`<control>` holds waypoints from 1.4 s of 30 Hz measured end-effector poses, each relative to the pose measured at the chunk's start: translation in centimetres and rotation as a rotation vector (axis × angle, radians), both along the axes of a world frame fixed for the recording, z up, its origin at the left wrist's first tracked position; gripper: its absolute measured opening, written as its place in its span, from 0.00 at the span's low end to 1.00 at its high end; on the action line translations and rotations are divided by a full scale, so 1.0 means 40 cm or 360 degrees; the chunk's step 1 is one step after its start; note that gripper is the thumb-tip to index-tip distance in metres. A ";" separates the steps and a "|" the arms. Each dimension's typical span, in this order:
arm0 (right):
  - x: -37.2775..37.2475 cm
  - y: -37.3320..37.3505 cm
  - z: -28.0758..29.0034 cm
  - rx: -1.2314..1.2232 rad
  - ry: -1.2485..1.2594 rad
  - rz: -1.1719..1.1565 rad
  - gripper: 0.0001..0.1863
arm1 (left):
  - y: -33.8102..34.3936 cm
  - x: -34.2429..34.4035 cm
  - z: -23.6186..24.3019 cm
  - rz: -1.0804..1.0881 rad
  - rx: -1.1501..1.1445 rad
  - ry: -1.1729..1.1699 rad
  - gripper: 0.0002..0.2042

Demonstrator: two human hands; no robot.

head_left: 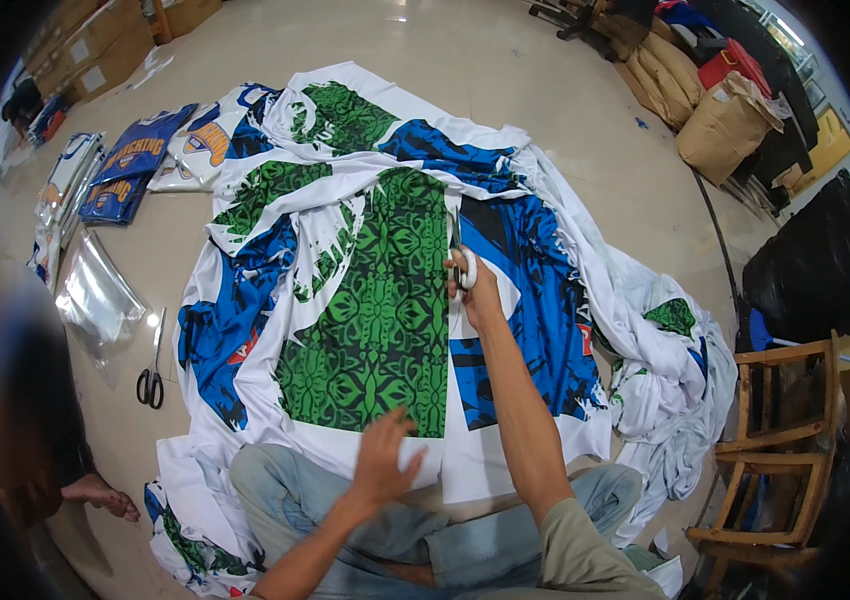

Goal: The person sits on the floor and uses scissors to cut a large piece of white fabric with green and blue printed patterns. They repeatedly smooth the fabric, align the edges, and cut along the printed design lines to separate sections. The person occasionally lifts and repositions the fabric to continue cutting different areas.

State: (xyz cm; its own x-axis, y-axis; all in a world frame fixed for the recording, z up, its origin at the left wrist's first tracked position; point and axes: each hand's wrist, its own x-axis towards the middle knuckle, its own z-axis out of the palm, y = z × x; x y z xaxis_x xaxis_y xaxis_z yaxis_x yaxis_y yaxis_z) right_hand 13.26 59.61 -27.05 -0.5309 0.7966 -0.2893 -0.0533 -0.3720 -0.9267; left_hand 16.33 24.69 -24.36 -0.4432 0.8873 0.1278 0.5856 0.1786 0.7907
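A large printed white cloth is spread over the floor and around my crossed legs. It carries a green patterned panel (pixel 385 310) and, to the right of that, a blue panel (pixel 535 300). My right hand (pixel 482 292) grips scissors (pixel 469 265) with pale handles. Their blades point away from me, along the white strip between the two panels near the cloth's middle. Over the green panel's lower edge is my left hand (pixel 385 462), fingers spread and holding nothing; whether it touches the cloth I cannot tell.
Black-handled scissors (pixel 150 388) and clear plastic bags (pixel 100 295) lie left of the cloth, below folded shirts (pixel 135 145). Another person's foot (pixel 100 495) rests nearby. Cardboard boxes (pixel 100 50) stand far left. Paper sacks (pixel 730 125), a black bag (pixel 810 260) and a wooden frame (pixel 775 450) line the right.
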 end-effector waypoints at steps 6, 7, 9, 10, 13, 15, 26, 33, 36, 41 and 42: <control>0.233 -0.093 0.047 0.1692 -0.1070 -0.0080 0.32 | 0.083 -0.326 -0.025 0.0317 -0.0328 0.0594 0.40; 0.267 -0.102 0.064 0.1694 -0.1145 -0.0005 0.33 | 0.085 -0.365 -0.039 0.0329 -0.0433 0.0662 0.42; 0.334 -0.105 0.073 0.1696 -0.1303 0.0121 0.35 | 0.088 -0.410 -0.067 0.0309 -0.0651 0.0738 0.47; 0.366 -0.112 0.068 0.1806 -0.1244 0.0111 0.35 | 0.071 -0.416 -0.087 0.0288 -0.0779 0.0747 0.49; 0.466 -0.177 0.036 0.1995 -0.1174 0.0038 0.35 | 0.036 -0.363 -0.064 0.0330 -0.1046 0.0522 0.55; 0.536 -0.246 0.017 0.1951 -0.1268 -0.0124 0.34 | -0.016 -0.294 -0.041 0.0281 -0.1224 0.0504 0.56; 0.728 -0.529 0.101 0.1605 -0.1265 -0.0017 0.31 | -0.108 -0.200 0.171 0.0111 -0.0571 0.0455 0.35; 0.585 -0.438 0.088 0.1895 -0.1257 0.0096 0.32 | -0.091 -0.281 -0.132 0.0379 -0.0760 0.0759 0.47; 0.649 -0.486 0.076 0.1658 -0.1596 0.0123 0.32 | -0.095 -0.120 0.014 0.0307 -0.1146 0.0583 0.52; 0.675 -0.561 0.119 0.1429 -0.1638 0.0113 0.30 | -0.185 -0.074 0.080 0.0210 -0.1317 0.0420 0.50; 0.665 -0.562 0.137 0.1260 -0.1598 0.0117 0.30 | -0.176 -0.082 0.092 0.0248 -0.1260 0.0431 0.49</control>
